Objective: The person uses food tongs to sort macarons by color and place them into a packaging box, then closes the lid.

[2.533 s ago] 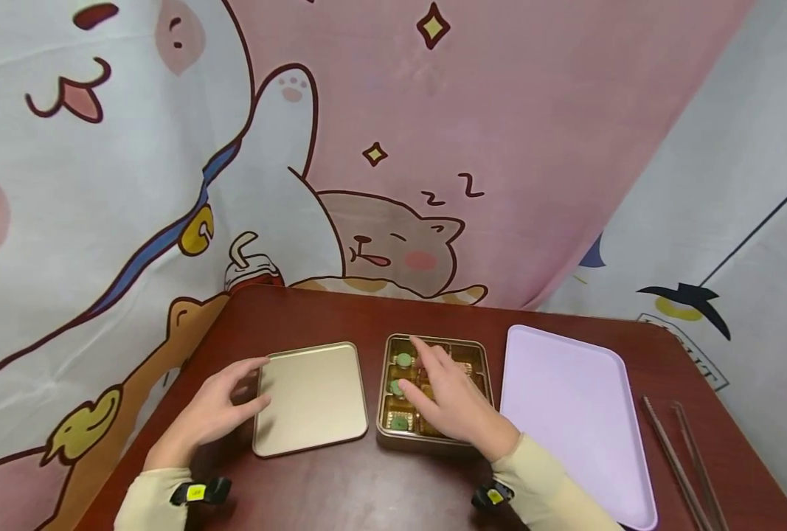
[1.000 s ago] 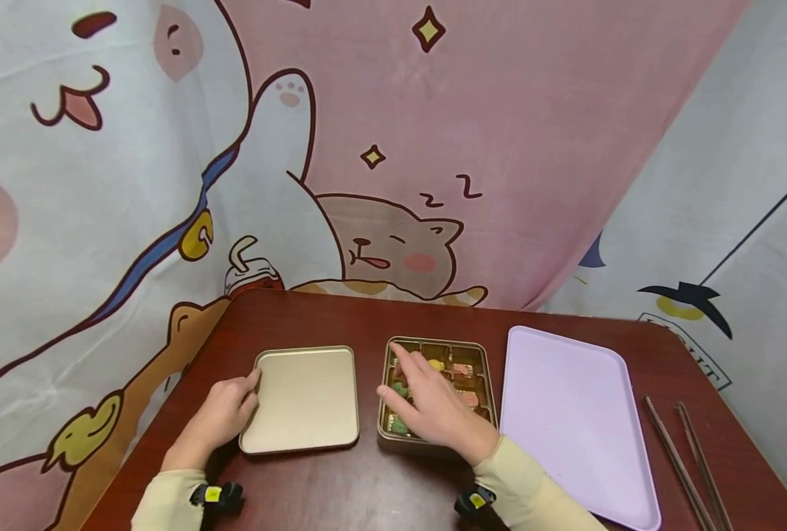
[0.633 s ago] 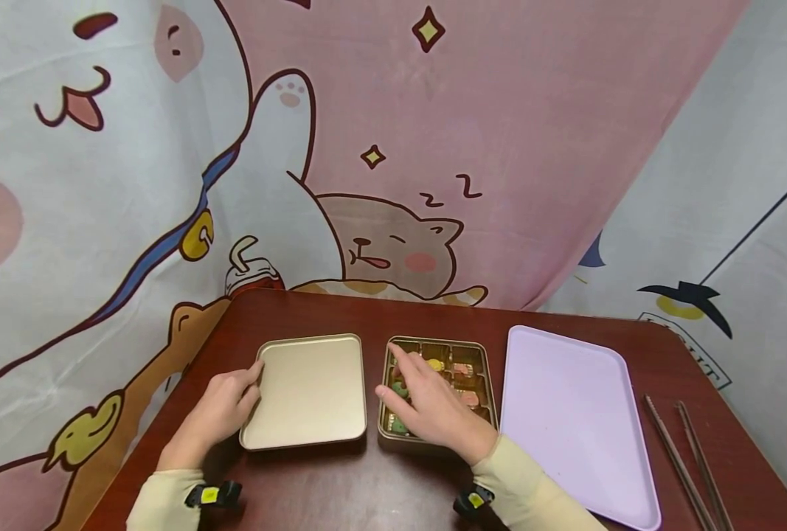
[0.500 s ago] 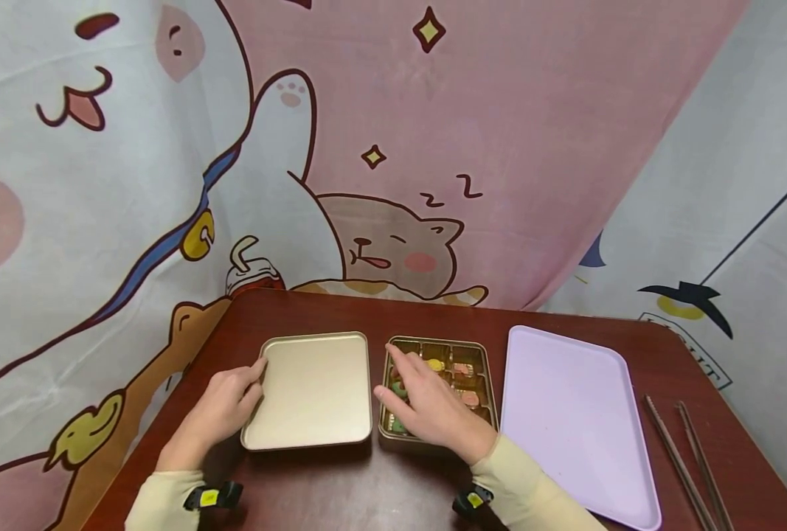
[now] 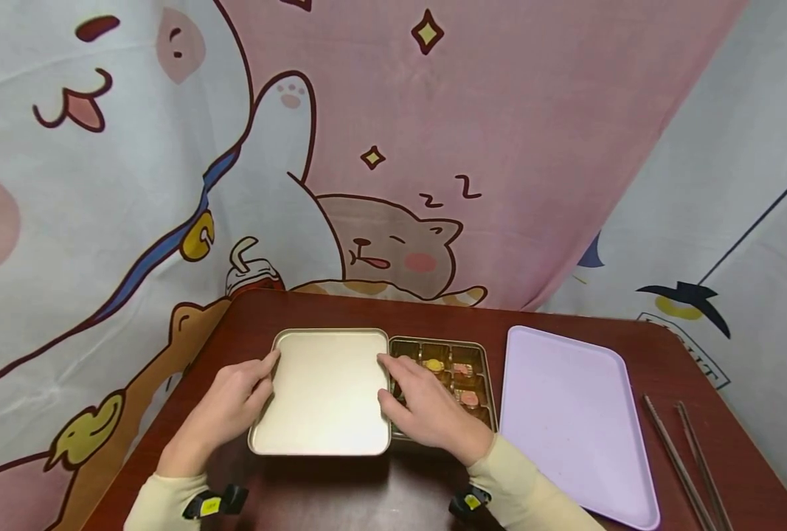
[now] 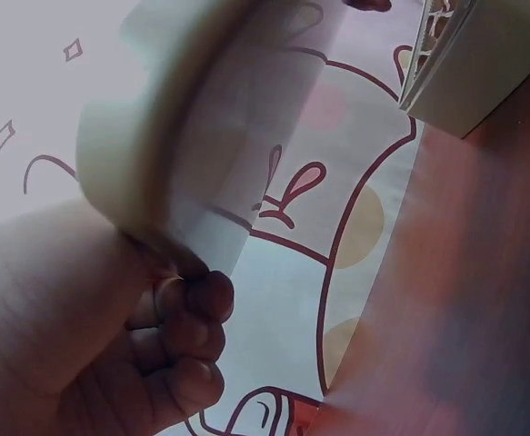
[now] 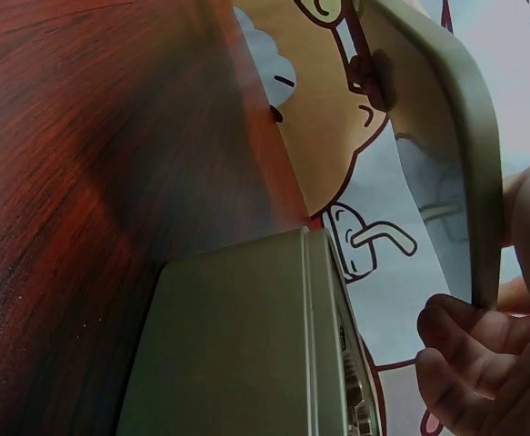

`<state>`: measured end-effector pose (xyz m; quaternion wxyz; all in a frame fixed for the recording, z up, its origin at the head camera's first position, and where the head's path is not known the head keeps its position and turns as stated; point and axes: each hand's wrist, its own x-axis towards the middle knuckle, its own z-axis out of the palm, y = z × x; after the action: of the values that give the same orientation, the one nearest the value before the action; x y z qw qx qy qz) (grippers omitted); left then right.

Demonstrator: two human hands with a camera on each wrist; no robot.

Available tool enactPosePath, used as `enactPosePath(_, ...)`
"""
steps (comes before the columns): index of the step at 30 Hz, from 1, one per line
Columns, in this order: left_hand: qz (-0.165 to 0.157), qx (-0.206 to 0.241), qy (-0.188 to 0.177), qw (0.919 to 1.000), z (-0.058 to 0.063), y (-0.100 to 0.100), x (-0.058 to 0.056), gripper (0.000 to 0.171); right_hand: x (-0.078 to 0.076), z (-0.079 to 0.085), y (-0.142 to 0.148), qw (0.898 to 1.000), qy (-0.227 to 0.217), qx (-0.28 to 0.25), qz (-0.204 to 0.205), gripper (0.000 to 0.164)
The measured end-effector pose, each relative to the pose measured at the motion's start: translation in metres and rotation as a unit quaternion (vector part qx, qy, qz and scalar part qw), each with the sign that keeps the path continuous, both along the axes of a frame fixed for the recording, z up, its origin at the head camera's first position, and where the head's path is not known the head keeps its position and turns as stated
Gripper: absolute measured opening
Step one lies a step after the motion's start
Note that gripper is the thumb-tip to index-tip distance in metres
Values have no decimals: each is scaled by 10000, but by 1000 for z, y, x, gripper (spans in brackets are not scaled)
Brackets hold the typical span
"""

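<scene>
A square pale-gold tin lid (image 5: 323, 391) is raised off the table, its right edge overlapping the left side of the open tin (image 5: 490, 387). My left hand (image 5: 230, 398) grips the lid's left edge, its fingers (image 6: 196, 331) curled beneath the rim in the left wrist view. My right hand (image 5: 429, 409) holds the opposite edge, with fingers (image 7: 465, 354) bent under it in the right wrist view. Inside the tin is a gold divided insert with a yellow piece (image 5: 434, 365) and pink pieces (image 5: 469, 399). The lid and right hand hide the tin's left compartments.
A lilac tray (image 5: 572, 420) lies right of the tin. Beyond it, metal tongs (image 5: 681, 464) lie near the right edge of the dark red wooden table (image 5: 327, 494). A cartoon-printed cloth (image 5: 499, 147) hangs directly behind the table.
The lid has been lifted from the table and carried right, to the tin's left side. My right hand has moved from above the tin onto the lid's right edge.
</scene>
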<state>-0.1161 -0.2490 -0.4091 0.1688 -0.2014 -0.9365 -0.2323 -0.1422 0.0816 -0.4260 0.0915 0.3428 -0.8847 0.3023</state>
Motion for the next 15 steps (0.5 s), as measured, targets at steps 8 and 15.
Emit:
enactPosePath(8, -303, 138, -209, 9992, -5, 9, -6, 43, 3, 0, 14, 9999, -127, -1, -48, 59)
enactPosePath(15, -521, 115, -259, 9982, -6, 27, -14, 42, 5, 5, 36, 9994, 185, 156, -267, 58)
